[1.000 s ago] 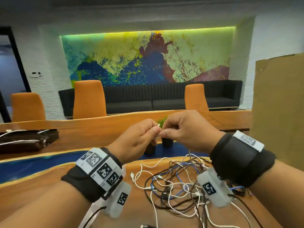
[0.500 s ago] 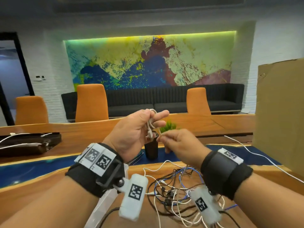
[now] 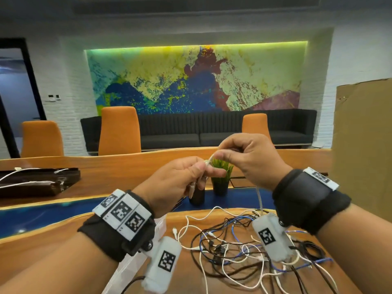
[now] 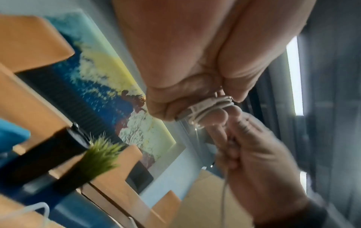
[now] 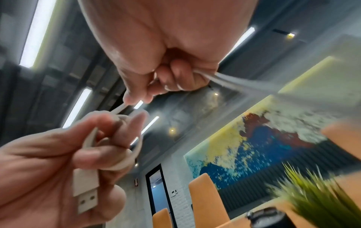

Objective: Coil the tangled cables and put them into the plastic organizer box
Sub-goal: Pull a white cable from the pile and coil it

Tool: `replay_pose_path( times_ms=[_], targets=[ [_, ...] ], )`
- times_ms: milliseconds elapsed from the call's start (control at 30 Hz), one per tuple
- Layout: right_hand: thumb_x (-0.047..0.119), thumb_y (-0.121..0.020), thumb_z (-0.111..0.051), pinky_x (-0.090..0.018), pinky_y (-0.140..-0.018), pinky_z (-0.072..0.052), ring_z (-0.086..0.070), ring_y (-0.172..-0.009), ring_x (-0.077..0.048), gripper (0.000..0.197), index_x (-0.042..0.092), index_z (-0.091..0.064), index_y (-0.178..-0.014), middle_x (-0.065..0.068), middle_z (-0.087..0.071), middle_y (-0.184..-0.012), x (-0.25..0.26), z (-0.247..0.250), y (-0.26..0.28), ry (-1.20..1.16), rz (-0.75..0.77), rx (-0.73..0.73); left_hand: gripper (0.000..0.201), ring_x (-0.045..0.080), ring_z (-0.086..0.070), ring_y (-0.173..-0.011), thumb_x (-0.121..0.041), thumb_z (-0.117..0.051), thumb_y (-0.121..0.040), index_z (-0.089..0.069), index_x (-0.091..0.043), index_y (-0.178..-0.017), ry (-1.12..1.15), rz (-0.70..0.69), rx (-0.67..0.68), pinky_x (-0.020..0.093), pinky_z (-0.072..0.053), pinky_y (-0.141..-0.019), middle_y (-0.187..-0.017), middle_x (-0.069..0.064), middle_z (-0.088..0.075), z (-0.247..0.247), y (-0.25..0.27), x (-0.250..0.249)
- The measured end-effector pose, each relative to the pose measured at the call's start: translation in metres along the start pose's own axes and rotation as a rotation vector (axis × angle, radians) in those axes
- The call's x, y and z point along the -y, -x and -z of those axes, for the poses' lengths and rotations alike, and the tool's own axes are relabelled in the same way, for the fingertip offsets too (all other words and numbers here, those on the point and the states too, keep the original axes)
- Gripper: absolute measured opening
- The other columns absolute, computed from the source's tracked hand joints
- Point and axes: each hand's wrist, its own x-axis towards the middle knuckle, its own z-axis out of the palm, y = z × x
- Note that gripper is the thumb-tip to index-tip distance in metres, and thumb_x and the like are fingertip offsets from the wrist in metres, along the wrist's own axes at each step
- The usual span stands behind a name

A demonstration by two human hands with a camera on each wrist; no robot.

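Head view: left hand point(image 3: 180, 183) holds white USB cable point(image 5: 86, 189) part-coiled round fingers; right hand point(image 3: 250, 160) pinches its free run. Tangle point(image 3: 244, 251) waits on counter point(image 3: 53, 247); organizer box point(image 3: 135, 259) near-left, mostly hidden.

Cable tangle point(image 3: 250, 249) below hands; plant point(image 3: 220, 177) ahead.
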Motion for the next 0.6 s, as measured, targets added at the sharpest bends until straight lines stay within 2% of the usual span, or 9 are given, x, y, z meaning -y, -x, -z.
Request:
replay_pose_path(
  times_ms=[33,100,200,267,333,400,433,500,600],
  targets=[
    [0.016,-0.088,-0.070,-0.032,-0.070,-0.055,-0.064,-0.078,-0.021,0.009,0.008,-0.074,-0.089,-0.007,-0.071,-0.083,-0.007,-0.003,0.000,-0.052,-0.045,-0.053,0.035,0.018,-0.046,-0.074,-0.033,-0.044,-0.103,-0.073,-0.014,-0.098,0.126,0.011,0.014,0.027,-0.035,-0.064,-0.115,0.029,-0.066,-0.001,0.002,-0.005],
    [0.019,-0.093,-0.063,-0.038,-0.076,-0.054,-0.065,-0.084,-0.023,0.015,0.009,-0.075,-0.095,-0.011,-0.071,-0.089,-0.019,-0.010,0.003,-0.121,-0.131,-0.088,0.037,0.013,-0.045,-0.073,-0.031,-0.043,-0.098,-0.075,-0.016,-0.086,0.369,0.033,0.023,0.027,-0.034,-0.064,-0.127,0.023,-0.062,-0.003,0.005,-0.018],
    [0.022,-0.099,-0.054,-0.039,-0.082,-0.053,-0.064,-0.086,-0.020,0.020,0.018,-0.073,-0.103,-0.009,-0.071,-0.094,-0.027,-0.031,0.018,-0.077,-0.211,0.124,0.038,0.011,-0.053,-0.077,-0.030,-0.036,-0.103,-0.066,-0.018,-0.083,0.641,0.018,-0.031,0.025,-0.046,-0.064,-0.136,0.013,-0.060,-0.008,0.002,-0.032],
    [0.024,-0.100,-0.052,-0.035,-0.079,-0.053,-0.063,-0.083,-0.017,0.019,0.021,-0.071,-0.104,-0.001,-0.068,-0.087,-0.017,-0.042,0.030,0.034,-0.223,0.305,0.031,0.012,-0.065,-0.087,-0.028,-0.035,-0.107,-0.060,-0.016,-0.094,0.457,-0.025,-0.160,0.026,-0.051,-0.068,-0.130,0.007,-0.069,-0.007,-0.003,-0.030],
    [0.028,-0.099,-0.054,-0.033,-0.072,-0.053,-0.061,-0.077,-0.012,0.015,0.026,-0.068,-0.092,0.005,-0.064,-0.080,-0.002,-0.043,0.035,0.157,-0.152,0.434,0.031,0.009,-0.067,-0.098,-0.033,-0.042,-0.104,-0.064,-0.014,-0.112,0.006,-0.095,-0.251,0.023,-0.049,-0.077,-0.122,0.004,-0.072,-0.005,-0.008,-0.017],
    [0.030,-0.096,-0.058,-0.028,-0.059,-0.046,-0.053,-0.063,-0.009,0.024,0.027,-0.060,-0.073,0.006,-0.056,-0.067,0.007,-0.035,0.031,0.281,-0.051,0.478,0.027,0.009,-0.065,-0.099,-0.033,-0.048,-0.102,-0.062,-0.017,-0.120,-0.359,-0.174,-0.202,0.024,-0.052,-0.084,-0.111,0.004,-0.070,-0.002,-0.011,0.000],
    [0.030,-0.095,-0.060,-0.025,-0.055,-0.041,-0.050,-0.059,-0.008,0.027,0.025,-0.059,-0.068,0.007,-0.053,-0.062,0.010,-0.029,0.028,0.318,-0.009,0.463,0.021,0.011,-0.065,-0.097,-0.032,-0.048,-0.104,-0.061,-0.022,-0.117,-0.483,-0.190,-0.155,0.031,-0.054,-0.088,-0.106,0.000,-0.069,-0.001,-0.011,0.007],
    [0.029,-0.091,-0.066,-0.019,-0.056,-0.039,-0.052,-0.060,-0.006,0.020,0.024,-0.066,-0.071,0.010,-0.057,-0.062,0.013,-0.015,0.020,0.319,0.058,0.387,0.020,0.012,-0.063,-0.092,-0.037,-0.044,-0.103,-0.059,-0.023,-0.104,-0.586,-0.175,-0.070,0.043,-0.053,-0.086,-0.097,-0.005,-0.066,0.002,-0.008,0.015],
    [0.029,-0.086,-0.073,-0.023,-0.059,-0.048,-0.059,-0.067,-0.007,0.011,0.019,-0.074,-0.081,0.008,-0.065,-0.071,0.010,0.000,0.009,0.291,0.125,0.232,0.028,0.013,-0.060,-0.087,-0.041,-0.040,-0.098,-0.061,-0.023,-0.097,-0.384,-0.090,-0.014,0.038,-0.049,-0.080,-0.088,0.000,-0.062,-0.002,-0.001,0.014]
  ],
)
